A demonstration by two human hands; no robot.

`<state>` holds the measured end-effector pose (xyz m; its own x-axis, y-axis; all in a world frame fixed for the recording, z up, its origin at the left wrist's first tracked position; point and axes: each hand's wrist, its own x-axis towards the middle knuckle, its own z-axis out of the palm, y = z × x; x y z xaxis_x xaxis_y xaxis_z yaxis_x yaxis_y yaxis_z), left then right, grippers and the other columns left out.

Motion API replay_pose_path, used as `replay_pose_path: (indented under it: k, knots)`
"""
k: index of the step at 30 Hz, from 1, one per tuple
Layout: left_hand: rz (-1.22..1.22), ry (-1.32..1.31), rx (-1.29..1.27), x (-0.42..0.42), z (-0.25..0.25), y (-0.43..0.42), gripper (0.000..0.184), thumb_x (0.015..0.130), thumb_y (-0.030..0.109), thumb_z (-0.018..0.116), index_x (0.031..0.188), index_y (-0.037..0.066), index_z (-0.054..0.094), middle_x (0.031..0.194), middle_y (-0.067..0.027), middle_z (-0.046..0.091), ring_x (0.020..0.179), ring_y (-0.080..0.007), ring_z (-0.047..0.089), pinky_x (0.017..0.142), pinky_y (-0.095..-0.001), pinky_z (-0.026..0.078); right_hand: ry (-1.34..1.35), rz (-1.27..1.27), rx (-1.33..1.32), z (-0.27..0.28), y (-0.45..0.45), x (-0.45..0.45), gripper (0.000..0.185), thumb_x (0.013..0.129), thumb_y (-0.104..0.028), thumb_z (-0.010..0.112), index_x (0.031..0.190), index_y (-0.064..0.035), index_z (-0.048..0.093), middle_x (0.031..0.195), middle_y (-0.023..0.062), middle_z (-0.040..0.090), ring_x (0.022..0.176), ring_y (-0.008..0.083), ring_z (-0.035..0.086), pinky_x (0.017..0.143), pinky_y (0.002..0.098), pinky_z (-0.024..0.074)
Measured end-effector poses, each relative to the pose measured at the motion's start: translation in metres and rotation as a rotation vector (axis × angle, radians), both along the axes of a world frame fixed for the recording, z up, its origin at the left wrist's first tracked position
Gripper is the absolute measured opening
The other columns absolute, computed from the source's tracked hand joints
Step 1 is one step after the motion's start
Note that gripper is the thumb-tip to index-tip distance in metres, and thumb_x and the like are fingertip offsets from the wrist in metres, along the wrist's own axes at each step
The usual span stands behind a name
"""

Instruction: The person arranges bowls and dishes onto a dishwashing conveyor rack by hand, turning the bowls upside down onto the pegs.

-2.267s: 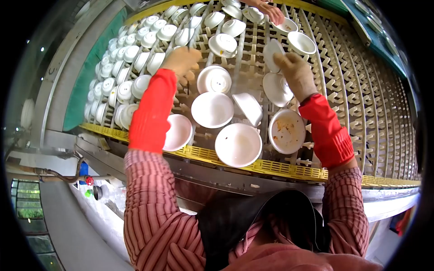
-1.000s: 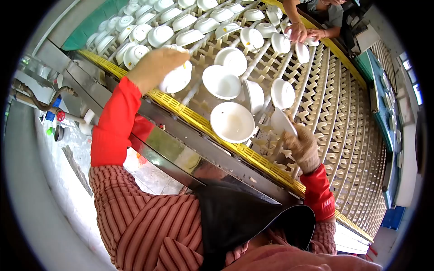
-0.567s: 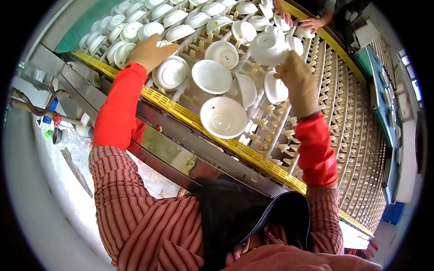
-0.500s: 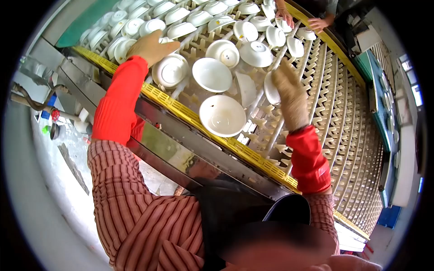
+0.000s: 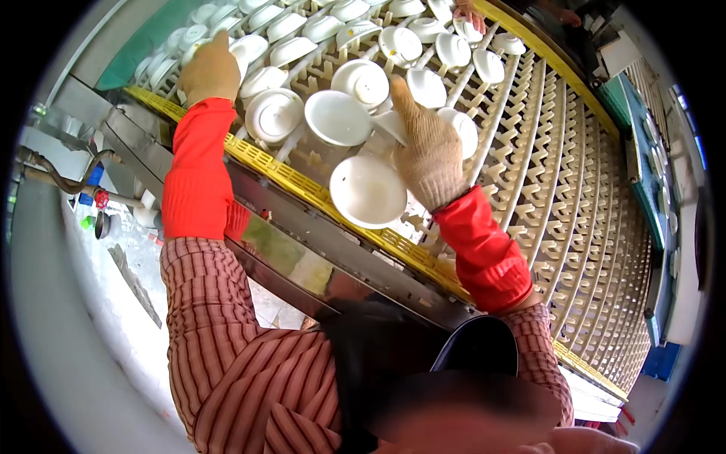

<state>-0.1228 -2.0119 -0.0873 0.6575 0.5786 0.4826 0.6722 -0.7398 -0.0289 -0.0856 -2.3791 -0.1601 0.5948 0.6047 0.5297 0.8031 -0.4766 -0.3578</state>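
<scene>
My gloved left hand is over the overturned bowls near the rack's left edge, its fingers against a white bowl; its grip is partly hidden. My gloved right hand is closed round a tilted white bowl, thumb side up. Just left of that bowl lies an upward-facing bowl. Another upward-facing bowl sits by the yellow edge. An overturned bowl rests between my hands, and one more leans behind my right hand.
The pronged conveyor runs between yellow edge strips. Rows of overturned bowls cover its far left. At the far edge another person's hand touches a bowl. Plates stand on a green-edged shelf at right.
My left hand has moved left from beside the overturned bowl. My right hand has gone left, from the leaning bowl to the tilted one. The other person's second hand has drawn back.
</scene>
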Motion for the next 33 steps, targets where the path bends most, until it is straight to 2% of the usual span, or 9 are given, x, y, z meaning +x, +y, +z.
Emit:
replay_pose_path:
  k: [3,4,7,8,10,15,19,23,33]
  knots:
    - [-0.562,-0.495,0.167,0.017,-0.016,-0.009,0.042,0.099,0.003,0.056,0.137,0.011,0.070,0.126,-0.0159,0.078,0.114,-0.0415,0.073,0.096,-0.0513,0.058,-0.111,0.130,0.021,0.021,-0.007,-0.006,0.085,0.084,0.004,0.072,0.164,-0.0148,0.050,0.116,0.0177,0.078,0.101,0.0415,0.078,0.088,0.0493,0.0649]
    - [-0.721,-0.552,0.361,0.040,-0.024,-0.006,0.050,0.099,0.011,0.059,0.149,0.019,0.063,0.112,-0.0141,0.078,0.088,-0.0404,0.075,0.074,-0.0517,0.060,-0.124,0.152,-0.035,0.016,-0.008,-0.008,0.085,0.084,0.003,0.074,0.164,-0.0156,0.051,0.116,0.0174,0.078,0.102,0.0409,0.078,0.089,0.0488,0.0650]
    - [-0.686,0.157,-0.134,0.051,-0.058,-0.054,0.060,0.101,0.017,0.071,0.160,0.013,0.057,0.142,-0.0224,0.070,0.130,-0.0430,0.065,0.113,-0.0498,0.051,-0.249,0.216,-0.095,0.019,-0.022,-0.018,0.078,0.087,-0.002,0.081,0.160,-0.0174,0.058,0.116,0.0150,0.079,0.104,0.0377,0.079,0.089,0.0450,0.0657]
    - [-0.869,-0.001,-0.134,0.058,-0.104,-0.038,0.067,0.100,0.027,0.074,0.162,0.012,0.055,0.147,-0.0227,0.069,0.136,-0.0423,0.063,0.118,-0.0489,0.048,-0.204,0.204,-0.089,0.022,-0.029,-0.017,0.074,0.089,-0.001,0.079,0.159,-0.0161,0.058,0.116,0.0155,0.079,0.104,0.0363,0.079,0.089,0.0443,0.0663]
    - [-0.709,0.400,-0.614,0.028,-0.032,-0.057,0.069,0.098,0.026,0.074,0.162,0.011,0.055,0.154,-0.0217,0.064,0.140,-0.0448,0.060,0.119,-0.0493,0.047,-0.092,0.164,-0.063,0.022,-0.050,-0.016,0.067,0.093,-0.001,0.076,0.156,-0.0135,0.059,0.116,0.0165,0.078,0.105,0.0336,0.079,0.087,0.0430,0.0673]
    - [-0.798,0.483,-0.131,-0.031,0.012,-0.108,0.062,0.088,0.009,0.074,0.150,0.011,0.065,0.147,-0.0191,0.067,0.133,-0.0456,0.063,0.116,-0.0490,0.050,0.105,-0.191,-0.062,0.024,-0.109,0.013,0.059,0.099,-0.014,0.081,0.155,-0.0212,0.065,0.117,0.0140,0.084,0.102,0.0281,0.083,0.085,0.0413,0.0694]
    - [-1.051,0.404,0.184,-0.035,-0.041,-0.129,0.035,0.087,0.007,0.073,0.122,0.006,0.080,0.125,-0.0166,0.074,0.115,-0.0375,0.071,0.107,-0.0471,0.057,-0.351,-0.112,0.150,0.061,-0.100,0.036,0.061,0.097,-0.012,0.080,0.154,-0.0216,0.061,0.113,0.0119,0.083,0.096,0.0307,0.082,0.081,0.0431,0.0689]
    - [-0.663,0.339,-0.827,-0.042,0.003,-0.143,0.034,0.097,0.015,0.068,0.126,-0.001,0.077,0.117,-0.0199,0.078,0.108,-0.0345,0.075,0.098,-0.0439,0.061,-0.460,0.023,-0.276,0.074,-0.047,0.018,0.063,0.097,-0.016,0.078,0.156,-0.0150,0.053,0.126,0.0138,0.078,0.100,0.0319,0.079,0.091,0.0470,0.0680]
    - [-0.888,0.183,-0.270,-0.014,-0.055,-0.087,0.025,0.102,0.018,0.057,0.113,0.004,0.076,0.110,-0.0189,0.078,0.104,-0.0393,0.072,0.092,-0.0499,0.057,-0.037,0.382,-0.306,0.023,-0.091,-0.023,0.080,0.093,-0.029,0.086,0.164,-0.0134,0.053,0.154,0.0170,0.067,0.130,0.0305,0.072,0.120,0.0485,0.0529]
